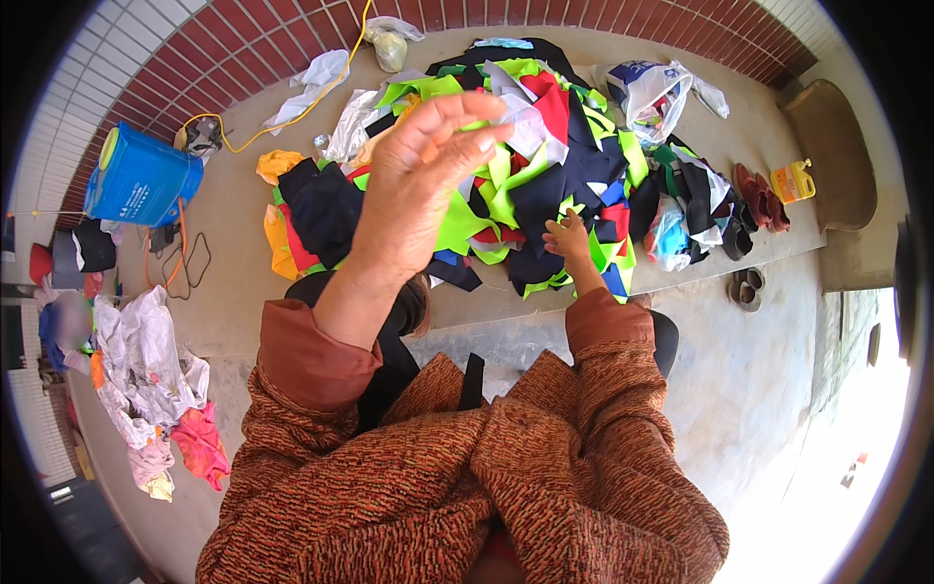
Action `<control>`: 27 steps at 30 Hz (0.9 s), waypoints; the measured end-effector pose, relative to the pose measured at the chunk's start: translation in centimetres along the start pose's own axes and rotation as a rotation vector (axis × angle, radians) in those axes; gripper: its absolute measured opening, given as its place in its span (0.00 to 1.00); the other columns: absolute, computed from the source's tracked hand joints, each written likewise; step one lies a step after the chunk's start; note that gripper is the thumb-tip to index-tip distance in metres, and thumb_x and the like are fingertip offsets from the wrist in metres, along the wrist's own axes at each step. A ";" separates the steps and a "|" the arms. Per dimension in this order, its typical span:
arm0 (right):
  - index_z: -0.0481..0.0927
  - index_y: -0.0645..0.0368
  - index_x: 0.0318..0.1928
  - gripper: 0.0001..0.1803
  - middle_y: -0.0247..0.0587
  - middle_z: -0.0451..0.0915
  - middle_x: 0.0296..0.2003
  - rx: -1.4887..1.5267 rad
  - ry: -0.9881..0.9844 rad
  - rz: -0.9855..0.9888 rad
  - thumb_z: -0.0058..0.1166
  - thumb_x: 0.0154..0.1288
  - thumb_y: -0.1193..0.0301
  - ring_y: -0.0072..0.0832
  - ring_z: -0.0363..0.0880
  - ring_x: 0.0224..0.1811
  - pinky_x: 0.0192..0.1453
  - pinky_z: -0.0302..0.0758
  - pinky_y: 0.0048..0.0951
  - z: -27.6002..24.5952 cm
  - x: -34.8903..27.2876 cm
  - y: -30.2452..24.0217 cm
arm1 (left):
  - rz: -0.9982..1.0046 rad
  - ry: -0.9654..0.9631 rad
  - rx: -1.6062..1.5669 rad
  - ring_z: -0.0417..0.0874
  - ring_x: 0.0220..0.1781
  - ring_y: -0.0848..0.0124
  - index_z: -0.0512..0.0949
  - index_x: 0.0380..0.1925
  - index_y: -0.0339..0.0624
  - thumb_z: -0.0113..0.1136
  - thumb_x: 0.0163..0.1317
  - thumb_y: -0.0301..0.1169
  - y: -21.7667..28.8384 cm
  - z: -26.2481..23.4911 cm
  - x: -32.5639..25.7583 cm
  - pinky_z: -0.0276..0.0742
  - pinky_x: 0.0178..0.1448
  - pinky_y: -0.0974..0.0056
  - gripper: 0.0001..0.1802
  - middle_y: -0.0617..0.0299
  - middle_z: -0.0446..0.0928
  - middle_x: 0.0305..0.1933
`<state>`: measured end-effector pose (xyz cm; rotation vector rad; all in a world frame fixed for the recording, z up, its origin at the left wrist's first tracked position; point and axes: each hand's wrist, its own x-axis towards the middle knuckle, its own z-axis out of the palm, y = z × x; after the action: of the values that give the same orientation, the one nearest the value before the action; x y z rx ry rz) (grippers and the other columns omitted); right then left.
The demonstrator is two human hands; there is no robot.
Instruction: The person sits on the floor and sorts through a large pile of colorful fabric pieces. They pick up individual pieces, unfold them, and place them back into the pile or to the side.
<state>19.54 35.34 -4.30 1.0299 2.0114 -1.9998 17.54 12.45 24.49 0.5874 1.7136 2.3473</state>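
Aloft, left hand (413,185) half-open, empty; right hand (571,239), hold unclear, by cloth pile's (541,202) edge.

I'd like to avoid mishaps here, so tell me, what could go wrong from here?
The scraps lie jumbled and overlapping, so anything the right hand pulls might drag others out. The yellow cord trails along the floor and could catch a foot. The yellow jug stands close to the shoes; if knocked over, it might leak onto them.
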 end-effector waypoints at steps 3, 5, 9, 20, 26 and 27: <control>0.49 0.57 0.67 0.43 0.49 0.59 0.59 0.146 0.000 0.032 0.58 0.54 0.73 0.30 0.79 0.34 0.30 0.76 0.26 0.9 0.3 0.1 | -0.153 0.018 0.057 0.79 0.49 0.65 0.74 0.45 0.38 0.54 0.60 0.28 -1.2 -0.9 -0.4 0.72 0.52 0.64 0.13 0.55 0.76 0.47; 0.50 0.58 0.67 0.43 0.47 0.63 0.55 0.205 0.030 0.022 0.59 0.52 0.75 0.27 0.77 0.30 0.28 0.75 0.25 1.7 0.5 0.4 | -0.160 0.037 0.063 0.79 0.48 0.66 0.74 0.43 0.39 0.54 0.60 0.29 -1.5 -1.5 0.1 0.72 0.51 0.64 0.12 0.56 0.77 0.46; 0.69 0.65 0.55 0.28 0.35 0.75 0.29 0.088 0.000 -0.146 0.61 0.51 0.73 0.20 0.70 0.21 0.24 0.70 0.21 1.7 2.5 2.4 | -0.167 0.090 0.066 0.80 0.46 0.67 0.75 0.40 0.39 0.55 0.60 0.30 -1.9 -2.1 1.0 0.72 0.49 0.65 0.10 0.57 0.77 0.45; 0.74 0.55 0.48 0.13 0.35 0.76 0.47 0.833 -0.409 -0.486 0.49 0.64 0.69 0.34 0.72 0.53 0.52 0.74 0.42 -1.7 -5.5 -11.0 | -0.248 -0.011 0.086 0.77 0.48 0.70 0.73 0.44 0.37 0.56 0.59 0.31 -3.1 -0.7 1.4 0.70 0.52 0.68 0.14 0.58 0.76 0.45; 0.72 0.57 0.51 0.14 0.40 0.76 0.49 0.999 -0.692 -0.640 0.46 0.65 0.70 0.37 0.74 0.53 0.58 0.69 0.44 -1.8 -11.0 -14.5 | -0.386 -0.101 0.227 0.73 0.51 0.71 0.69 0.51 0.32 0.63 0.54 0.43 -4.2 1.6 1.0 0.66 0.56 0.69 0.30 0.56 0.74 0.48; 0.72 0.58 0.51 0.14 0.42 0.76 0.49 0.982 -0.706 -0.657 0.45 0.65 0.71 0.36 0.74 0.52 0.59 0.69 0.42 -1.6 -11.9 -14.9 | -0.354 -0.252 0.127 0.74 0.50 0.72 0.69 0.51 0.32 0.66 0.51 0.46 -3.4 1.9 1.3 0.66 0.54 0.69 0.35 0.57 0.74 0.46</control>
<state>21.18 33.97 14.66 -0.4198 0.9924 -3.1429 16.83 15.67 22.02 0.5227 1.6977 1.8524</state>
